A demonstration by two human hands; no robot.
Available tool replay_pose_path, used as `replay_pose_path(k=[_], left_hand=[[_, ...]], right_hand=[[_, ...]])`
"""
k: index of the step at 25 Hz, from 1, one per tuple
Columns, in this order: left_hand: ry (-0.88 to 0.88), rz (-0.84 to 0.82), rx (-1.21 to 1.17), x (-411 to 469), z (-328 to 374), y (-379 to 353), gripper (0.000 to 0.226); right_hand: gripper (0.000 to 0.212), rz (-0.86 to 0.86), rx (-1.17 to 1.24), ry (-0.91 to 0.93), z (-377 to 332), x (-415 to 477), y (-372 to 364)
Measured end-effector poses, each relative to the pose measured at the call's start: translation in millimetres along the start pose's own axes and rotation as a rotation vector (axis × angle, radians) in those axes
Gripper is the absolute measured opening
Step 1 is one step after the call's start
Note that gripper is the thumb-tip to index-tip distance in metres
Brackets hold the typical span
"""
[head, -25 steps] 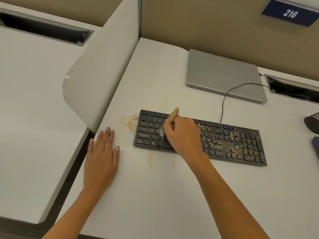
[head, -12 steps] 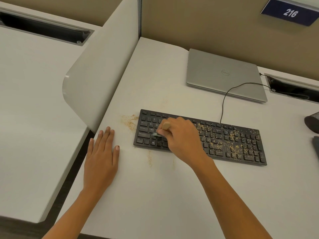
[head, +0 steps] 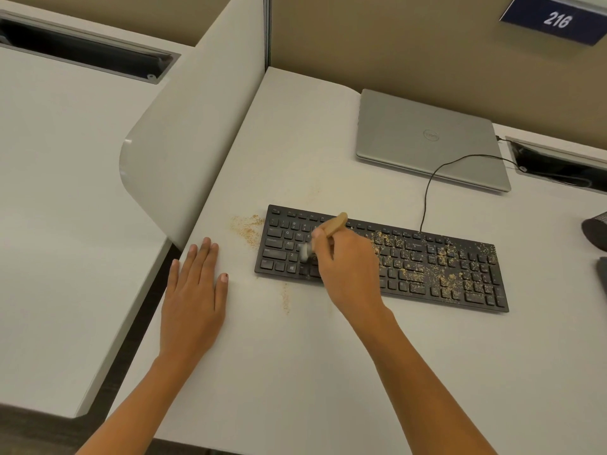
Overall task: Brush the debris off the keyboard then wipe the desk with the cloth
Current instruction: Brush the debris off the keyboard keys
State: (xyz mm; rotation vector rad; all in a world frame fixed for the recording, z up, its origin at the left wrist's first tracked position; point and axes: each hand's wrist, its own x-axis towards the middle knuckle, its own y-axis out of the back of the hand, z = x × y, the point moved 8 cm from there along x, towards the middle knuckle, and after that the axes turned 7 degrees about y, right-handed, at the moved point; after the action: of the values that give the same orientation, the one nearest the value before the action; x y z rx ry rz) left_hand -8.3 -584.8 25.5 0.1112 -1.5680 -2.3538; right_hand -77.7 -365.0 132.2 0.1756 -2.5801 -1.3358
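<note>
A black keyboard (head: 427, 267) lies on the white desk (head: 295, 372), its right half strewn with tan debris (head: 423, 261). My right hand (head: 348, 270) grips a small wooden-handled brush (head: 331, 226) over the keyboard's left half, its pale bristles blurred against the keys. More debris lies in a patch on the desk (head: 248, 226) left of the keyboard and in a thin streak in front of it. My left hand (head: 193, 300) rests flat on the desk, fingers apart, left of the keyboard. A dark cloth-like shape (head: 596, 229) shows at the right edge.
A closed silver laptop (head: 427, 139) sits behind the keyboard, whose black cable (head: 427, 192) runs to a slot (head: 558, 162) at the back right. A white curved divider (head: 184, 142) bounds the desk on the left, with another desk beyond.
The brush handle has tipped back up and to the right, with the bristles swept across the left keys. My left hand has stayed flat in place.
</note>
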Motion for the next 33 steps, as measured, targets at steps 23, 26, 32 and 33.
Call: replay_pose_path(k=[23, 26, 32, 33], left_hand=[[-0.006, 0.013, -0.001, -1.2, 0.3, 0.2, 0.060], [-0.008, 0.010, 0.006, -0.6, -0.7, -0.5, 0.060], [-0.008, 0.010, 0.006, -1.0, 0.2, -0.1, 0.060], [-0.007, 0.010, 0.004, -1.0, 0.0, -0.1, 0.060]], right_hand=[[0.033, -0.069, -0.129, 0.197, -15.3, -12.0, -9.0], [0.031, -0.003, -0.093, 0.160, -9.0, -13.2, 0.1], [0.037, 0.046, 0.010, 0.051, 4.0, -19.6, 6.4], [0.035, 0.048, 0.025, 0.031, 6.5, -20.9, 5.9]])
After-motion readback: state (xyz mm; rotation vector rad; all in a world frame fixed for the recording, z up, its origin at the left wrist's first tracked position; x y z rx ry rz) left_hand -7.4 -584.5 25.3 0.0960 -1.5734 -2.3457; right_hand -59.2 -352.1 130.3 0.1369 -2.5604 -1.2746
